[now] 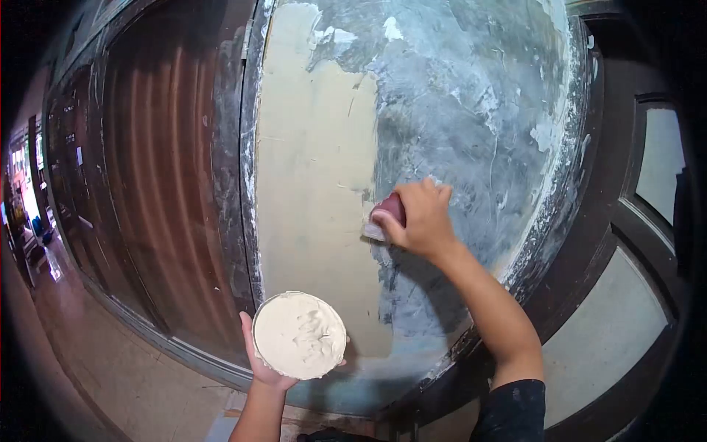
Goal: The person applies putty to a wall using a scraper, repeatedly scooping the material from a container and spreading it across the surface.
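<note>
My right hand (423, 221) is closed around the dark red handle of a putty knife (375, 231). Its pale blade lies at the wall, along the edge between a cream putty coat (317, 162) and the bare grey-blue wall surface (449, 118). Lower down, my left hand (266, 368) supports a round tub of putty (283, 339) from below and the side. Cream putty fills the tub close to its rim, smooth on the left and ridged on the right. Most of the left fingers are hidden behind the tub.
Left of the wall panel stands a dark wooden frame with a glass pane (158, 147) and brown curtain-like folds behind it. Dark framed panels with pale insets (615, 346) stand at the right. A tan floor (147, 383) runs along the lower left.
</note>
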`<state>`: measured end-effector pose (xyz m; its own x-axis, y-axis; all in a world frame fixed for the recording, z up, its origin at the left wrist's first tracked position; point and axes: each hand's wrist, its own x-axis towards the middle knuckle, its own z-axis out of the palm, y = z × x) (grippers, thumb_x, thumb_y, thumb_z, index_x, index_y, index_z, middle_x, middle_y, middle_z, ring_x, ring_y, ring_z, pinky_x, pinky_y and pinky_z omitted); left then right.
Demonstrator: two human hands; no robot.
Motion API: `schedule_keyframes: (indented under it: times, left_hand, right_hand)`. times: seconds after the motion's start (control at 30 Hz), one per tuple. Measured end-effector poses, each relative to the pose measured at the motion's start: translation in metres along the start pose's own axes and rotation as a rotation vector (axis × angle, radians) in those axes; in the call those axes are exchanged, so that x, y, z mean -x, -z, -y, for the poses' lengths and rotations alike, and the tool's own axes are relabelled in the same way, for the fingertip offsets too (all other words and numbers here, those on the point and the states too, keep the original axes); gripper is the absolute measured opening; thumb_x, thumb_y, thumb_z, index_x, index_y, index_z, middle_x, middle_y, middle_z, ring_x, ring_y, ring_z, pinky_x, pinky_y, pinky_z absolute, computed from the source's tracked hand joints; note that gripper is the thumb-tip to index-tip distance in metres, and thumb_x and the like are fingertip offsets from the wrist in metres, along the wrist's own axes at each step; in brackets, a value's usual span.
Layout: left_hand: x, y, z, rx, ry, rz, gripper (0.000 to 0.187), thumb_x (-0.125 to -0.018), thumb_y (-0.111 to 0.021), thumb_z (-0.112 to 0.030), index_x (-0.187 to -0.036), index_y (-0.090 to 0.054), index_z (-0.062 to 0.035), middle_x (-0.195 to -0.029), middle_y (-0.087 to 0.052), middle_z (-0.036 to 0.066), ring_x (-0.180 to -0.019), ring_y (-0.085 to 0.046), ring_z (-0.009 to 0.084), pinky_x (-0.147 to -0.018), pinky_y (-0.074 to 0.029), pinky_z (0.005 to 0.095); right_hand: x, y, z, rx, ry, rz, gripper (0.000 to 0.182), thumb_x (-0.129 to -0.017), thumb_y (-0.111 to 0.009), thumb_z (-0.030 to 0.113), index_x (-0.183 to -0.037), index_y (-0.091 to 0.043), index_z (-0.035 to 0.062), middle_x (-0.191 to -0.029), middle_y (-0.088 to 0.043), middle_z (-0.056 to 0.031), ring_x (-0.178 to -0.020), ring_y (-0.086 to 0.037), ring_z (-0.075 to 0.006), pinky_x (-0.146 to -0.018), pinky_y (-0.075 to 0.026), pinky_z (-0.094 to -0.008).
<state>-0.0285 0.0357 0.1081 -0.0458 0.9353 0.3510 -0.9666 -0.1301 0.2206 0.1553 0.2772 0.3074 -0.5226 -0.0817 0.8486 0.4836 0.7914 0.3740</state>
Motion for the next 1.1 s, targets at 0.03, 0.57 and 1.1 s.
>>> schedule_keyframes:
  times: [0.03,0.57,1.1]
  left_hand:
    - [0.0,0.0,-0.001,0.026,0.007,0.01,0.121,-0.084,-0.034,-0.101,-0.167,-0.032,-0.0116,-0.164,-0.037,0.033,-0.138,-0.043,0.0694,-0.1,-0.043,0.0868]
    - [0.007,0.002,-0.007,-0.253,-0.059,0.01,0.114,-0.088,-0.024,-0.099,-0.166,-0.034,-0.0163,-0.166,-0.041,0.023,-0.142,-0.048,0.0568,-0.098,-0.044,0.0872]
    - [0.017,0.007,-0.007,-0.155,-0.1,-0.044,0.121,-0.084,-0.034,-0.101,-0.166,-0.036,-0.012,-0.162,-0.04,0.032,-0.137,-0.043,0.0703,-0.098,-0.043,0.0876]
  right_hand:
    - [0.0,-0.004,-0.001,0.056,0.033,0.004,0.043,-0.085,-0.082,0.046,-0.108,-0.07,0.0105,-0.101,-0.067,-0.0066,-0.094,-0.057,-0.03,-0.084,-0.033,-0.0488]
    - [-0.062,-0.003,-0.024,0.143,0.001,-0.183,0.046,-0.088,-0.079,0.049,-0.109,-0.068,0.0098,-0.099,-0.066,-0.0073,-0.096,-0.056,-0.0308,-0.084,-0.033,-0.0507]
    - [-0.099,0.018,-0.041,0.258,-0.109,-0.303,0.045,-0.092,-0.077,0.052,-0.107,-0.068,0.0105,-0.102,-0.066,-0.0085,-0.095,-0.059,-0.0321,-0.087,-0.036,-0.0542]
